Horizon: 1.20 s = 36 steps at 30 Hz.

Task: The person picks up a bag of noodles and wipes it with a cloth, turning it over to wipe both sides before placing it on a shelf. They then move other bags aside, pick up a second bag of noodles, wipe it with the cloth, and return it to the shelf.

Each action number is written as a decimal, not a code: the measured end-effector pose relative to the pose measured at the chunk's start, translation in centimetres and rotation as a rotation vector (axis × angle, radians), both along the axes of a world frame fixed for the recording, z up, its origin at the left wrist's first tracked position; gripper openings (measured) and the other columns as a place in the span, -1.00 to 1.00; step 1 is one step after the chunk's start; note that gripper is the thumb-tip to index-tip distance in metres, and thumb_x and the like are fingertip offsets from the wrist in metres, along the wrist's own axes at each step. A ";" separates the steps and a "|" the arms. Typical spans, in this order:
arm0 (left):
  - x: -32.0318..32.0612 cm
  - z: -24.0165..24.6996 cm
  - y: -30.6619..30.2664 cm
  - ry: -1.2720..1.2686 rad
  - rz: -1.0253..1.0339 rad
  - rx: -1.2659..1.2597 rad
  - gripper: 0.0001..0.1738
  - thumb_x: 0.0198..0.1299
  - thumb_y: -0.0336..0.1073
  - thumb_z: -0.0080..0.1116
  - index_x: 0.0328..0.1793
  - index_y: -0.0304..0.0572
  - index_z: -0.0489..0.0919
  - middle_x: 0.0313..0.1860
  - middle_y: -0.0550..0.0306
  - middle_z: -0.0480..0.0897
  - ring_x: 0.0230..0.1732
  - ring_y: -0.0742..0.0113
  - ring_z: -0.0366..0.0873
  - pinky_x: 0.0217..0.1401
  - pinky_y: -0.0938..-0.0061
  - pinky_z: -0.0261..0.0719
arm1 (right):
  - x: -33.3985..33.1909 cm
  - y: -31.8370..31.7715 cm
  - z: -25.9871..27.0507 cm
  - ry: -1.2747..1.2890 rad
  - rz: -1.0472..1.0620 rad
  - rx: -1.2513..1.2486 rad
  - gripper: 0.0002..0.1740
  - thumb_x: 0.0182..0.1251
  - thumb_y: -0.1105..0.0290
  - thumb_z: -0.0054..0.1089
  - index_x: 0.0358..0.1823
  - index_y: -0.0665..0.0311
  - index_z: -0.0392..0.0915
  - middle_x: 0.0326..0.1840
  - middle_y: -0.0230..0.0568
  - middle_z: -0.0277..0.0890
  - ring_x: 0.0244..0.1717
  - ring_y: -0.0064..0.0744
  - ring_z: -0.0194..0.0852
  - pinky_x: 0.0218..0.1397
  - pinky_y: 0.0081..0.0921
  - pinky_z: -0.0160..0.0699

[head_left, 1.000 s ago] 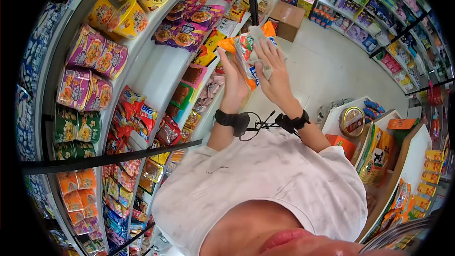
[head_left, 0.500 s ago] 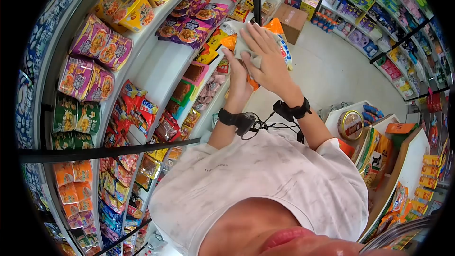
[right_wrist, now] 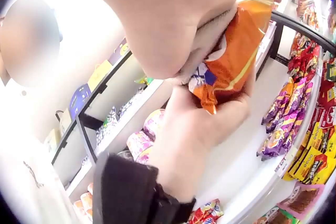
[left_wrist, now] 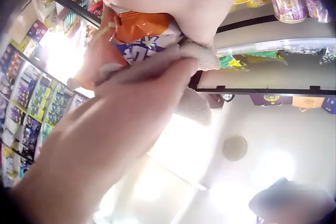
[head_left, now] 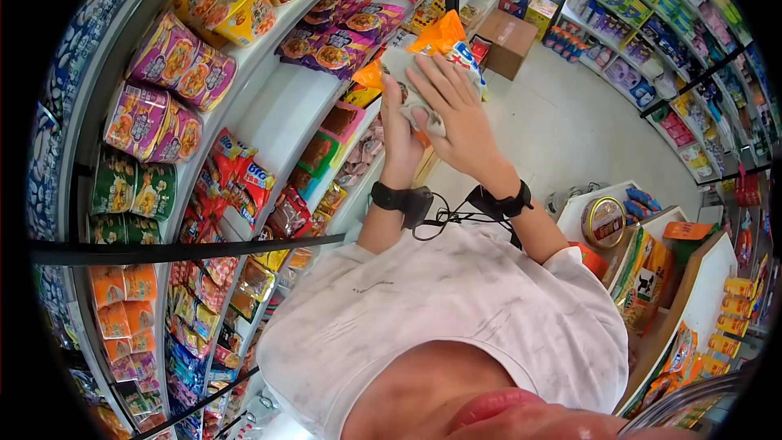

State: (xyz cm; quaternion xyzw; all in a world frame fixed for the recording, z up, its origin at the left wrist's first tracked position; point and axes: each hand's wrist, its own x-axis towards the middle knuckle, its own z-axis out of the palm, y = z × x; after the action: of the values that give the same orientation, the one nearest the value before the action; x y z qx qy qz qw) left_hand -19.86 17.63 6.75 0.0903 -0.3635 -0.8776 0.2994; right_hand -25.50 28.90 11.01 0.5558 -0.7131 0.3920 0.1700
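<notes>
An orange, white and blue snack bag (head_left: 446,33) is held up between both hands in the head view, beside the left-hand shelves. My left hand (head_left: 401,130) supports it from the left and below; in the right wrist view its thumb and fingers grip the bag's lower part. My right hand (head_left: 464,118) presses a light grey cloth (head_left: 397,61) onto the bag's face, its fingers nearly straight. A fold of the cloth (left_wrist: 202,56) lies between right thumb and fingers in the left wrist view. Cloth and right hand hide much of the bag's front.
Shelves at left carry purple noodle tubs (head_left: 183,57), yellow tubs (head_left: 240,12), purple noodle packets (head_left: 334,49) and red snack bags (head_left: 244,175). A cardboard box (head_left: 505,41) stands on the floor ahead. At right are a low display with a round tin (head_left: 605,222) and more stocked shelves.
My right hand and the cloth have moved left across the bag, covering more of its front. The bag has turned, so its orange end now points up and away.
</notes>
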 end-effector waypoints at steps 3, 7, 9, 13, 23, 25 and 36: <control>-0.5 -0.1 0.4 -0.070 0.035 0.026 -0.17 0.48 0.40 -0.36 0.59 -0.02 0.22 0.47 0.13 0.41 0.44 0.24 0.40 0.50 0.30 0.36 | -0.7 -0.7 -0.1 -0.020 -0.080 -0.046 -0.24 0.17 0.31 0.27 0.48 0.14 0.36 0.58 -0.13 0.20 0.62 -0.04 0.02 0.66 -0.08 -0.06; 0.3 -0.7 0.2 -0.013 0.075 0.015 -0.21 0.52 0.33 -0.33 0.59 -0.11 0.20 0.51 0.07 0.34 0.51 0.29 0.28 0.50 0.33 0.29 | -0.1 -0.9 -0.1 0.010 0.004 0.072 -0.26 0.12 0.37 0.28 0.44 0.15 0.40 0.57 -0.16 0.24 0.62 -0.07 0.04 0.66 -0.03 -0.07; 1.6 -0.8 1.3 -0.017 0.199 -0.225 -0.23 0.51 0.32 -0.28 0.57 -0.08 0.23 0.48 0.07 0.37 0.46 0.29 0.33 0.46 0.31 0.35 | 0.8 -0.5 -0.2 0.018 0.139 0.210 -0.33 0.19 0.42 0.21 0.42 0.15 0.42 0.58 -0.20 0.24 0.62 -0.06 0.05 0.65 0.01 -0.08; 1.0 -0.5 -1.1 0.002 0.087 0.000 -0.29 0.49 0.28 -0.14 0.49 -0.10 0.33 0.36 0.07 0.49 0.34 0.24 0.48 0.40 0.23 0.46 | 0.3 0.1 -1.7 0.049 0.116 0.130 -0.32 0.11 0.45 0.29 0.35 0.19 0.45 0.50 -0.14 0.32 0.59 -0.04 0.09 0.64 -0.01 -0.05; 0.1 2.3 0.4 0.029 0.105 0.167 -0.32 0.44 0.25 0.00 0.45 -0.04 0.38 0.37 0.16 0.50 0.37 0.20 0.48 0.44 0.15 0.43 | -4.9 1.7 -3.5 -1.700 0.208 -0.468 -0.47 0.53 0.12 0.17 0.35 0.29 0.40 0.21 -0.27 0.52 0.22 -0.43 0.48 0.28 -0.38 0.47; 0.1 2.3 -0.1 0.023 0.084 0.165 -0.35 0.45 0.20 0.02 0.44 -0.08 0.38 0.36 0.15 0.51 0.37 0.19 0.48 0.45 0.14 0.43 | -5.4 2.7 -3.8 -1.812 0.300 -0.471 -0.49 0.51 0.13 0.20 0.32 0.29 0.43 0.14 -0.33 0.55 0.11 -0.54 0.51 0.17 -0.44 0.52; 1.2 0.5 -1.4 -0.157 -0.319 0.055 -0.46 0.33 -0.32 0.18 0.40 -0.34 0.38 0.27 -0.01 0.57 0.30 0.15 0.54 0.41 0.14 0.47 | -6.9 6.6 -3.9 -0.799 -0.105 -0.283 -0.68 0.51 0.21 0.18 0.08 0.30 0.62 -0.15 -0.40 0.62 -0.17 -0.65 0.49 -0.11 -0.56 0.48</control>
State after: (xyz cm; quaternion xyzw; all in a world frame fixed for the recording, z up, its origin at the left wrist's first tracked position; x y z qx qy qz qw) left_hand -18.69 16.22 7.25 0.1078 -0.3711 -0.9139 0.1245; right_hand -32.42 35.48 7.07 0.2945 -0.6893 0.6614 -0.0251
